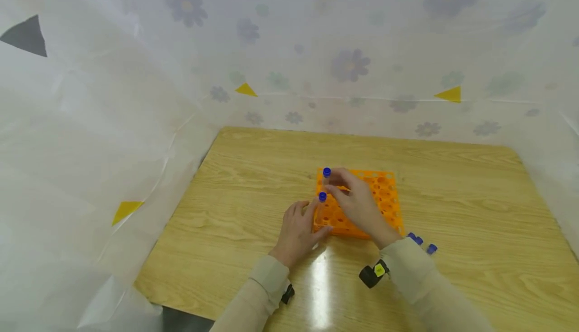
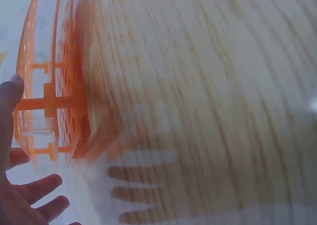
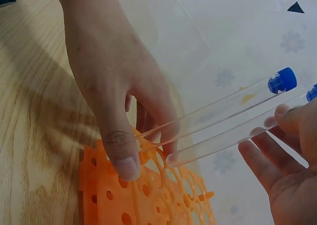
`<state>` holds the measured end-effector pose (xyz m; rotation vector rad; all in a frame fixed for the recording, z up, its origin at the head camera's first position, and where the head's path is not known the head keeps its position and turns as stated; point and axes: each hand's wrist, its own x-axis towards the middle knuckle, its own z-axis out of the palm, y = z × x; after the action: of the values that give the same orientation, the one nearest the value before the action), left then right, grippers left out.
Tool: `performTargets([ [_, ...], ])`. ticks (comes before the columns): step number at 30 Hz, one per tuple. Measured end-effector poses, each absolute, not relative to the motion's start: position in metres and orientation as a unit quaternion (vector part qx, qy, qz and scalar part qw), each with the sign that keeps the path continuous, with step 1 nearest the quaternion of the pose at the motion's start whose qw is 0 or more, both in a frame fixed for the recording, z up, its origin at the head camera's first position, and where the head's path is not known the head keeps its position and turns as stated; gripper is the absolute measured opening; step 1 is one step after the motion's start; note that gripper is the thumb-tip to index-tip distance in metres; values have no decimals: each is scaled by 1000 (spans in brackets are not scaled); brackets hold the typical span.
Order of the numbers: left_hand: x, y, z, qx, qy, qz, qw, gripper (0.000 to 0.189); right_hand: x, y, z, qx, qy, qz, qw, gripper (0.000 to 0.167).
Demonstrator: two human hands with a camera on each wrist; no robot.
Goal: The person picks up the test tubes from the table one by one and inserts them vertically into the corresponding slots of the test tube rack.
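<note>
An orange test tube rack (image 1: 384, 201) lies on the table in front of me. My right hand (image 1: 357, 201) pinches a clear test tube with a blue cap (image 1: 326, 172) over the rack's left side. In the right wrist view, the rounded bottom of this tube (image 3: 218, 146) is right at the rack's top holes. A second blue-capped test tube (image 3: 213, 108) stands in the rack, closer to me. My left hand (image 1: 296, 231) holds the rack's near left corner, thumb at the front and index finger along the side. Its other fingers are spread apart in the left wrist view.
Several blue-capped tubes (image 1: 432, 249) lie on the wooden table (image 1: 479, 211) right of the rack, partly hidden by the right sleeve. A pale flowered sheet (image 1: 294, 45) hangs behind the table and along its left side.
</note>
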<state>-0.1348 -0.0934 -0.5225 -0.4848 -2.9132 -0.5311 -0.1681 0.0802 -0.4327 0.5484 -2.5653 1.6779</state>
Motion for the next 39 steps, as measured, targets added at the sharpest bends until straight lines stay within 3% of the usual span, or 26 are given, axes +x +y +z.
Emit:
performTargets([
  [14, -132, -87, -527, -190, -958, -172, 132, 80, -167, 82, -452, 178, -840, 513, -7, 29],
  [25, -134, -90, -531, -239, -925, -197, 221, 81, -162, 83, -457, 189, -846, 498, -2, 31],
  [33, -132, -95, -523, -189, -955, -199, 115, 78, -162, 79, -461, 222, -855, 466, 43, 27],
  [39, -135, -97, -523, -180, -954, -225, 81, 82, -164, 78, -462, 226, -856, 464, 36, 28],
])
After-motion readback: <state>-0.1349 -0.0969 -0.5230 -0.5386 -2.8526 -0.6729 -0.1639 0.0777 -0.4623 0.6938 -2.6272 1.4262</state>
